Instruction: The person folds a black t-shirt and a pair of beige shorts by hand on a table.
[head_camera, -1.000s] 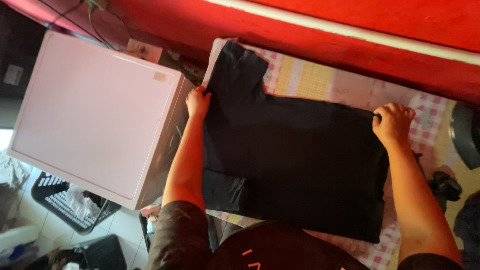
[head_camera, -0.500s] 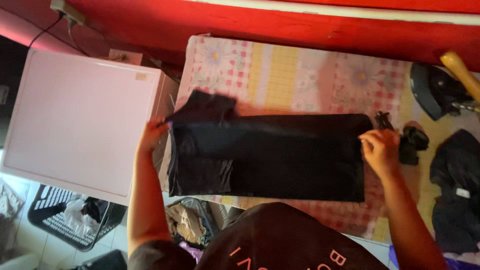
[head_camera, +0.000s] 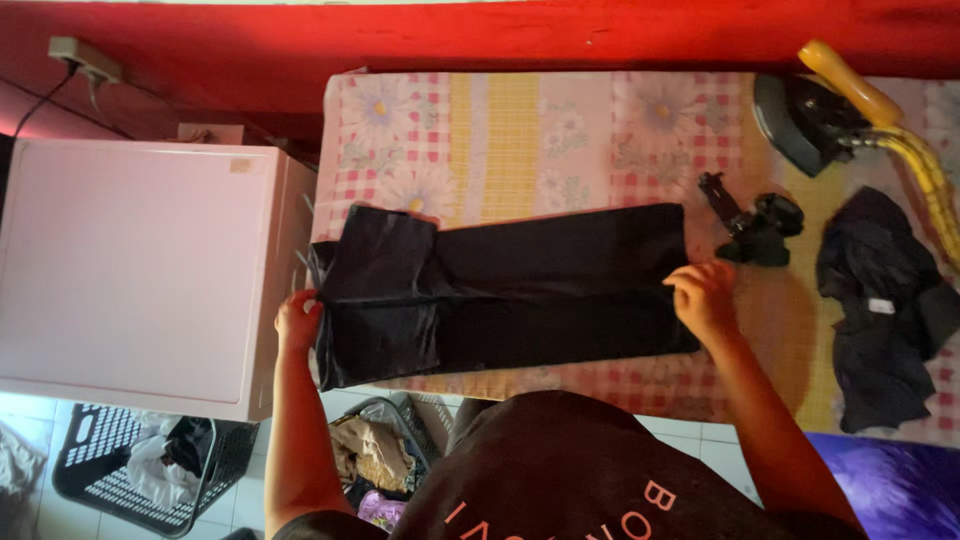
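The long black fabric garment (head_camera: 510, 290), folded into a flat band, is lying across the tabletop (head_camera: 520, 130), which is covered in a floral, red-checked and yellow patterned cloth. Its left end is hanging over the tabletop's edge, just beside the white boxy cabinet (head_camera: 140, 270).

The left hand (head_camera: 298, 322) is pinching that overhanging end, fingers closed on the cloth. The right hand (head_camera: 703, 297) is resting on the garment's right end, fingers curled at the edge; whether it is gripping or only pressing is hard to tell.

Risks, as I judge them:
- The left end is lying wider and more rumpled than the rest, so uneven pulling from the two hands is likely to skew the fold or trap a crease.
- Since part of the garment is hanging off the edge, letting go on the left could let its weight drag the band toward the dark plastic laundry basket (head_camera: 140, 470) on the floor below.
- A small black clip-like object (head_camera: 755, 222) is sitting close to the right hand, so a sweep of that end could snag or knock it.
- The dark iron with a yellow handle (head_camera: 815, 110) is standing well apart on the right, near a crumpled black garment (head_camera: 885, 300); it is a hazard only if cloth is flung that way.
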